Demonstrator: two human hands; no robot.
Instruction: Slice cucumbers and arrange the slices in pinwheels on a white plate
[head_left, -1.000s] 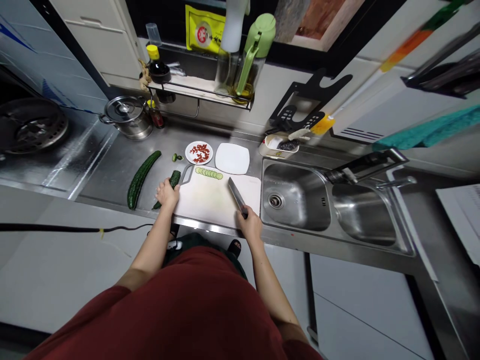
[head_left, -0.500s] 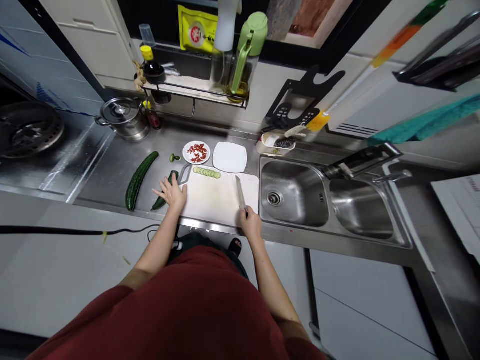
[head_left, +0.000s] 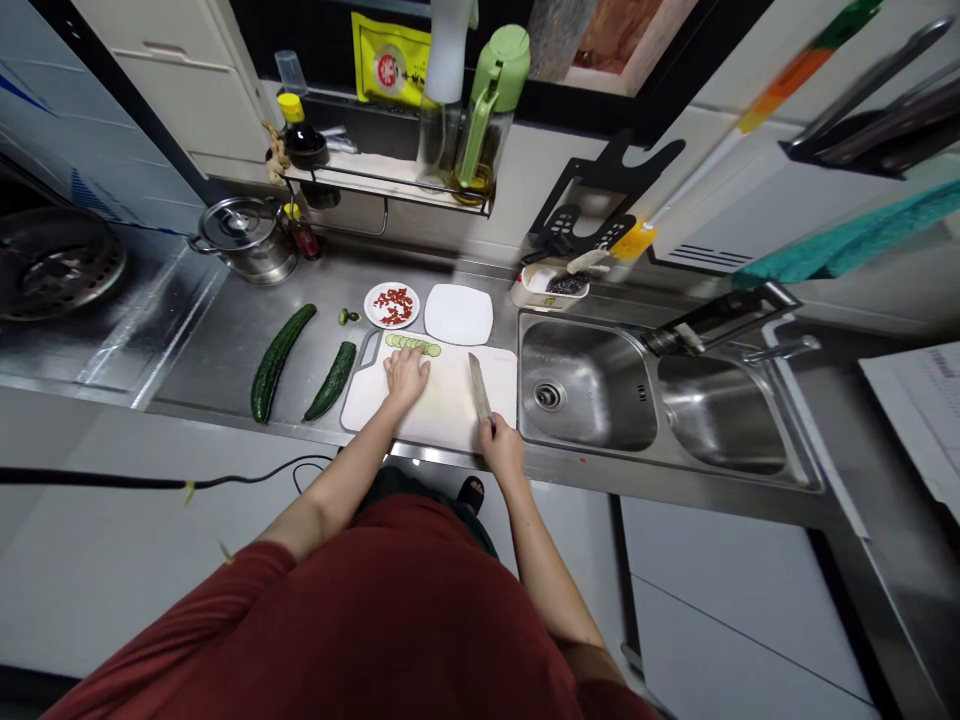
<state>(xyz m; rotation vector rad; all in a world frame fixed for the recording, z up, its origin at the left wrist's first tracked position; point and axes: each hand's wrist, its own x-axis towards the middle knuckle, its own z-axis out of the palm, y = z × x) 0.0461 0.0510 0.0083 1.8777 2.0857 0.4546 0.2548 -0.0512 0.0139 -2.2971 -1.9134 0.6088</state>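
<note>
My right hand (head_left: pixel 501 445) is closed round the handle of a kitchen knife (head_left: pixel 479 386), whose blade lies over the right part of the white cutting board (head_left: pixel 442 415). My left hand (head_left: pixel 406 376) is over the board's upper left, fingers stretched out, with its fingertips at a row of cucumber slices (head_left: pixel 430 350). Part of that row is hidden under the fingers. Left of the board lie a cut cucumber (head_left: pixel 331 383) and a longer whole cucumber (head_left: pixel 283 362). Small cucumber ends (head_left: pixel 348 316) rest behind them.
Behind the board stand a round plate (head_left: pixel 373 309) with chopped red pieces and a white square plate (head_left: pixel 458 315). A double sink (head_left: pixel 592 400) is at the right. A lidded pot (head_left: pixel 259 250) stands back left, below a shelf (head_left: pixel 390 178) with bottles.
My left hand has moved right, from beside the cut cucumber to the row of slices on the board. My right hand and the knife have stayed nearly in place.
</note>
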